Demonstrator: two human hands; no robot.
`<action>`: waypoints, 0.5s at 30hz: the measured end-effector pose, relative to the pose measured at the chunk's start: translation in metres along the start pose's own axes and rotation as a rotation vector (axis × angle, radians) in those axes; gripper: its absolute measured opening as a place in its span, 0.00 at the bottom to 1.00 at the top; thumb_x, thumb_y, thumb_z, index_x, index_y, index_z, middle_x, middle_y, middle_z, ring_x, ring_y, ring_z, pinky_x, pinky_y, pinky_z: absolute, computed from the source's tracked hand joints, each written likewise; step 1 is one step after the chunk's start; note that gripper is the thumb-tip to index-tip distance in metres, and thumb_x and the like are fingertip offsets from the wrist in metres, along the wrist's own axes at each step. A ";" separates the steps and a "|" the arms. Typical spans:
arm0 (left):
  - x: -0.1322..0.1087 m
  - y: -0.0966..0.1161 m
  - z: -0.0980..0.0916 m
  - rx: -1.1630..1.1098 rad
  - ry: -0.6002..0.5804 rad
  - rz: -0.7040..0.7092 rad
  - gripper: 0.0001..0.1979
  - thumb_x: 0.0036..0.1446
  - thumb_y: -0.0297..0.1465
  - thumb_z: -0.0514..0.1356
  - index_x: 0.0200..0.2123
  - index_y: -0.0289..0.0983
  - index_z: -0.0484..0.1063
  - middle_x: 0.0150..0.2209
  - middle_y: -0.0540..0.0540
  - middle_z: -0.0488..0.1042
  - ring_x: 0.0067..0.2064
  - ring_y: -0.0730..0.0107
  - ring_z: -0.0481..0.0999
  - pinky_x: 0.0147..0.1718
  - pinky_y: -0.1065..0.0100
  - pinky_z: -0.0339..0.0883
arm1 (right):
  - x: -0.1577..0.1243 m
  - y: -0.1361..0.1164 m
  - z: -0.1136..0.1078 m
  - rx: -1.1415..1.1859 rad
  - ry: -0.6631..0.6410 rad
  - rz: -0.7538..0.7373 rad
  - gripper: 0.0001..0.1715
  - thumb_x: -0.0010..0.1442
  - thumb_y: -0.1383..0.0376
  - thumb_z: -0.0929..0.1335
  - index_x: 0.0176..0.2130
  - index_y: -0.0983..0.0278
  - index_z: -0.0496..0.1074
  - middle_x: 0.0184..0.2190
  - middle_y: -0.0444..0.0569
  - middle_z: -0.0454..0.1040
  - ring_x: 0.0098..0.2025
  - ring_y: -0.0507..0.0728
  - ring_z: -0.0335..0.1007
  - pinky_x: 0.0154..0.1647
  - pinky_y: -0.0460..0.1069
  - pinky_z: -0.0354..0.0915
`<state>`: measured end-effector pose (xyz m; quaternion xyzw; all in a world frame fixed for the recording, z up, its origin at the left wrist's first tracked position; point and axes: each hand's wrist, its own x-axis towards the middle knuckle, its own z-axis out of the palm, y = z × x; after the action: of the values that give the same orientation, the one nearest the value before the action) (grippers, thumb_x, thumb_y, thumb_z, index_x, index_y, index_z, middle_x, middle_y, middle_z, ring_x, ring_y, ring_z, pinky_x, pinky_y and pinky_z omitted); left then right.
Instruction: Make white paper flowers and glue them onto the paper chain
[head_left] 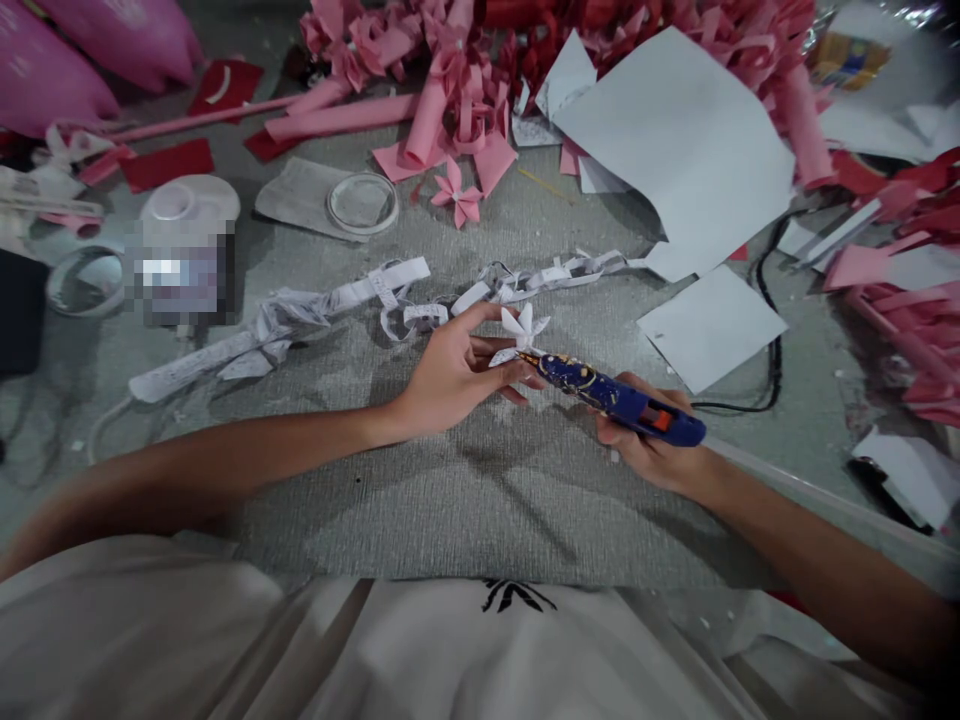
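Note:
My left hand [457, 370] pinches a small white paper flower [525, 328] between its fingers, petals facing up. In my right hand [652, 450] is a dark blue glue gun [611, 393] with an orange-red trigger and dried glue along its front. Its nozzle points left and meets the flower or sits just beside it; contact cannot be made out. Just beyond the left hand lies a white paper chain [547, 278]. Left of that is a rolled white paper stick [202, 365] with folded paper pieces on it.
Pink paper flowers and rolls [450, 110] crowd the back. A large white sheet [682, 150] and a smaller white square [712, 325] lie at right, near a black cord [772, 370]. Tape rolls [364, 203] and a white round device [214, 200] are at left.

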<state>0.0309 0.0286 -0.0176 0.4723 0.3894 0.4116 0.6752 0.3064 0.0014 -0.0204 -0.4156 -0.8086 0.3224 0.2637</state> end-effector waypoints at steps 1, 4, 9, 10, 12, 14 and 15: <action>0.000 0.000 0.000 0.003 -0.001 -0.003 0.27 0.55 0.42 0.75 0.51 0.39 0.69 0.41 0.43 0.84 0.40 0.52 0.88 0.32 0.58 0.87 | 0.001 -0.001 -0.001 -0.027 0.016 -0.014 0.27 0.72 0.40 0.63 0.37 0.59 0.69 0.24 0.43 0.71 0.20 0.53 0.66 0.23 0.50 0.61; 0.000 0.000 0.000 0.012 0.000 -0.008 0.26 0.56 0.43 0.74 0.50 0.39 0.68 0.42 0.43 0.83 0.41 0.51 0.88 0.31 0.58 0.87 | 0.001 -0.002 -0.002 -0.088 0.052 -0.026 0.29 0.72 0.40 0.61 0.32 0.59 0.68 0.25 0.46 0.73 0.20 0.53 0.68 0.23 0.51 0.62; 0.001 0.000 0.000 -0.012 0.005 0.005 0.24 0.57 0.40 0.73 0.49 0.39 0.67 0.41 0.44 0.83 0.40 0.54 0.88 0.32 0.62 0.87 | -0.003 -0.001 -0.002 -0.058 0.073 0.076 0.26 0.70 0.41 0.65 0.32 0.57 0.67 0.21 0.44 0.68 0.18 0.54 0.64 0.21 0.52 0.60; 0.001 0.000 0.000 -0.018 0.011 0.004 0.24 0.57 0.40 0.74 0.49 0.39 0.67 0.40 0.45 0.83 0.40 0.54 0.88 0.32 0.62 0.87 | -0.005 0.000 -0.001 -0.057 0.086 0.077 0.25 0.70 0.42 0.65 0.33 0.57 0.67 0.21 0.44 0.68 0.18 0.54 0.64 0.21 0.53 0.60; 0.002 0.001 0.000 -0.023 0.029 -0.004 0.24 0.56 0.40 0.74 0.48 0.39 0.66 0.39 0.46 0.83 0.41 0.53 0.89 0.32 0.62 0.86 | -0.010 0.004 0.000 -0.066 0.120 0.079 0.22 0.71 0.44 0.66 0.34 0.57 0.68 0.21 0.43 0.68 0.18 0.54 0.63 0.21 0.53 0.59; 0.002 0.002 0.001 -0.019 0.043 -0.012 0.25 0.56 0.41 0.74 0.48 0.39 0.66 0.39 0.46 0.83 0.41 0.52 0.89 0.32 0.61 0.86 | -0.014 0.010 0.001 -0.060 0.119 0.103 0.20 0.71 0.46 0.66 0.34 0.56 0.68 0.21 0.43 0.67 0.18 0.55 0.62 0.22 0.54 0.58; 0.002 0.002 0.001 -0.017 0.045 -0.014 0.26 0.55 0.42 0.74 0.48 0.39 0.67 0.39 0.45 0.83 0.41 0.52 0.89 0.33 0.60 0.86 | -0.016 0.012 0.001 -0.047 0.103 0.122 0.20 0.71 0.47 0.66 0.34 0.56 0.68 0.21 0.43 0.66 0.19 0.55 0.62 0.22 0.54 0.58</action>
<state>0.0319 0.0307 -0.0155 0.4544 0.4043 0.4207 0.6731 0.3198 -0.0068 -0.0323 -0.4861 -0.7745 0.2972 0.2750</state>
